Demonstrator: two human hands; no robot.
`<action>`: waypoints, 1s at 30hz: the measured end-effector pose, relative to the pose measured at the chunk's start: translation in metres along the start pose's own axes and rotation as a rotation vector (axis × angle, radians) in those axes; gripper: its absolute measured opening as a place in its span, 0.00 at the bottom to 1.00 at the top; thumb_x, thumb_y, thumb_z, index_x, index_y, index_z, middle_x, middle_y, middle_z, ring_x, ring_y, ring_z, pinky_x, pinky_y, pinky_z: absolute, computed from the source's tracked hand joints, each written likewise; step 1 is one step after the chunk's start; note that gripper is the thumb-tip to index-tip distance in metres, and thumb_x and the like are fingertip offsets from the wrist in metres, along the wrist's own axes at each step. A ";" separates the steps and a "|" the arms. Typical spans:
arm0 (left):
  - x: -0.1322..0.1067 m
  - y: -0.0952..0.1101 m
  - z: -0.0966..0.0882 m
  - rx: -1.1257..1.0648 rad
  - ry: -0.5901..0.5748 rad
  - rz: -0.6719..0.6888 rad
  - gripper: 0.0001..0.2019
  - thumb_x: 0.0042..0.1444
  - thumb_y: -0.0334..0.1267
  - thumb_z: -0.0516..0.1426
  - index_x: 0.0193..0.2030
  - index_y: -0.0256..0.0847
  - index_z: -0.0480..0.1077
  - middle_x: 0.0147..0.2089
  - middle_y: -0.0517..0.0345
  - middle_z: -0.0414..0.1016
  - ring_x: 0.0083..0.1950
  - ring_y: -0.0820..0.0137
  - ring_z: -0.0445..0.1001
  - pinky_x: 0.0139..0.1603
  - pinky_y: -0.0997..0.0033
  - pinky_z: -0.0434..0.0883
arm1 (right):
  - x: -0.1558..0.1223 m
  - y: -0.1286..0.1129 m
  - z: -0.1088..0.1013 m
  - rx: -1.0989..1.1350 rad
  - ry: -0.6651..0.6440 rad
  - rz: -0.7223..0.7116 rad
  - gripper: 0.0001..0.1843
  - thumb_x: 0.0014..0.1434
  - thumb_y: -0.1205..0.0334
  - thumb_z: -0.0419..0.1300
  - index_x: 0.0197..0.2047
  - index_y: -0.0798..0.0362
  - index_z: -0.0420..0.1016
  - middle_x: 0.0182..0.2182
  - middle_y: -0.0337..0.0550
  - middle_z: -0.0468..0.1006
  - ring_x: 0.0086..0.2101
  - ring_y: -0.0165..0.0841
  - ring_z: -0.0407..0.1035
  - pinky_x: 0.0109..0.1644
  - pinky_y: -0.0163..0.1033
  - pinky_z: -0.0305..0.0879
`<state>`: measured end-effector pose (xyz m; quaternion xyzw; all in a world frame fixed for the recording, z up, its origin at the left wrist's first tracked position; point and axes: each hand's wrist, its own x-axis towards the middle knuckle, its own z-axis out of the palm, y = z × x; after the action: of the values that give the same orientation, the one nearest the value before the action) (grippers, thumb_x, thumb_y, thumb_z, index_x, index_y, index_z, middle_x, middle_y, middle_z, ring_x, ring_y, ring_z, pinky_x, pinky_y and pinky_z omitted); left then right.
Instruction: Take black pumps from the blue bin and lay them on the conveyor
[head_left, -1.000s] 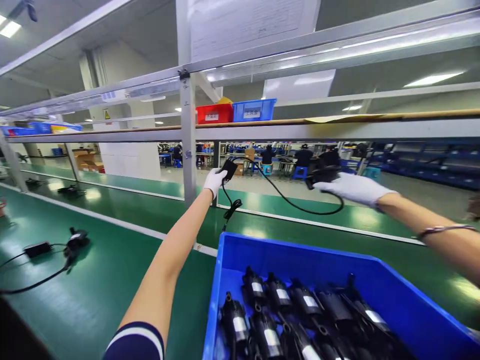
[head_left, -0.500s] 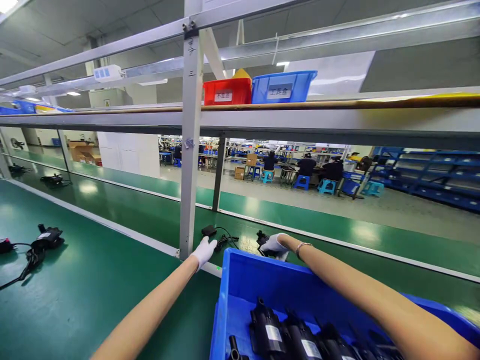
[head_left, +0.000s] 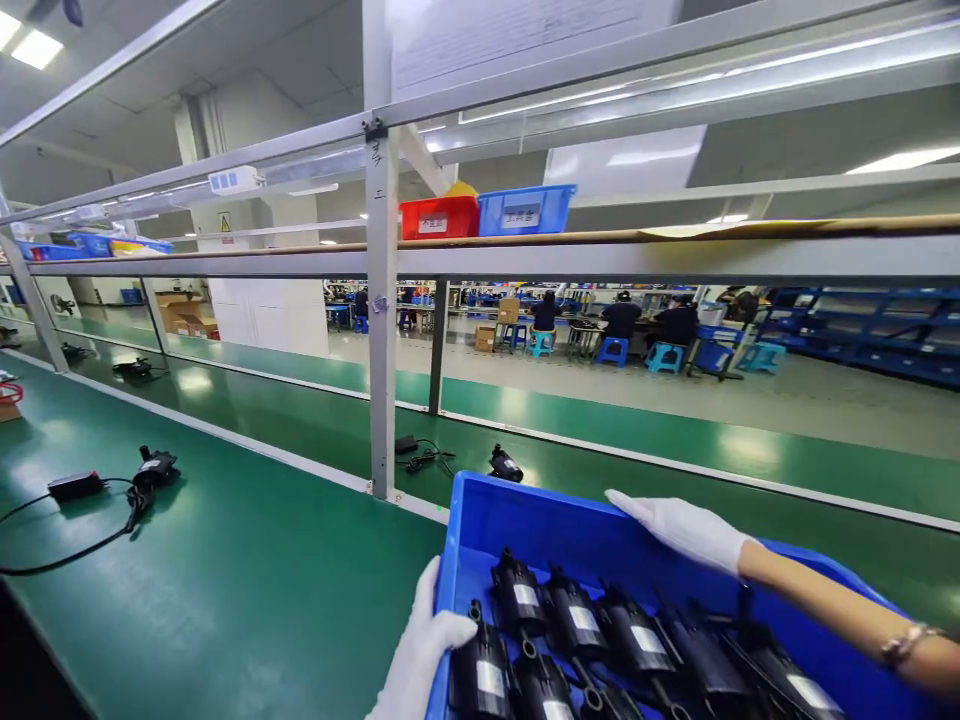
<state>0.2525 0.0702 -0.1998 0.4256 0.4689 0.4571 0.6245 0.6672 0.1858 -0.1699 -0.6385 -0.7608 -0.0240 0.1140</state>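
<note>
A blue plastic bin (head_left: 517, 497) stands in front of me, holding several black cylindrical pump-like units (head_left: 577, 612) with white labels and short spouts. My left hand (head_left: 426, 640), in a white glove, grips the bin's left wall, thumb over the rim and fingers outside. My gloved right hand (head_left: 679, 528) is over the bin's far wall, fingers stretched out flat and nothing in them. Just beyond that wall, a similar black unit (head_left: 506, 464) lies on the green surface. Left of it is a small black box with a coiled cable (head_left: 424, 455).
Another black unit (head_left: 155, 468) with a cable and a black adapter box (head_left: 75, 486) lies on the green bench at left. A white metal post (head_left: 382, 320) rises beyond the bin. The shelf above carries a red bin (head_left: 440, 218) and a light-blue bin (head_left: 527, 211). People sit far back.
Both hands have drawn back from the far green strip to the bin. My right hand has let go of the black unit, which now rests there. The view has shifted.
</note>
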 end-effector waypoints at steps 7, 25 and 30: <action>-0.026 0.002 0.086 -0.234 -0.234 -0.037 0.43 0.48 0.43 0.63 0.71 0.40 0.58 0.64 0.45 0.73 0.62 0.54 0.74 0.63 0.59 0.69 | -0.074 0.031 -0.027 -0.262 -0.188 0.208 0.30 0.66 0.71 0.58 0.70 0.50 0.71 0.58 0.56 0.81 0.51 0.46 0.80 0.56 0.53 0.75; -0.026 0.022 0.080 0.367 0.037 0.154 0.34 0.62 0.42 0.60 0.72 0.32 0.59 0.76 0.28 0.60 0.77 0.46 0.60 0.79 0.45 0.52 | -0.060 -0.130 -0.006 -0.187 -0.367 0.053 0.16 0.72 0.54 0.63 0.54 0.57 0.77 0.49 0.47 0.80 0.46 0.36 0.77 0.52 0.47 0.78; -0.029 0.048 0.084 0.344 -0.028 0.283 0.26 0.60 0.40 0.63 0.64 0.36 0.67 0.74 0.36 0.65 0.76 0.51 0.62 0.79 0.53 0.54 | -0.080 -0.117 -0.053 -0.199 -0.209 0.111 0.14 0.73 0.55 0.62 0.53 0.58 0.77 0.46 0.45 0.80 0.43 0.34 0.77 0.50 0.45 0.78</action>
<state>0.3224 0.0441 -0.1319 0.5936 0.4668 0.4475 0.4790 0.5735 0.0773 -0.1221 -0.6866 -0.7260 -0.0263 -0.0284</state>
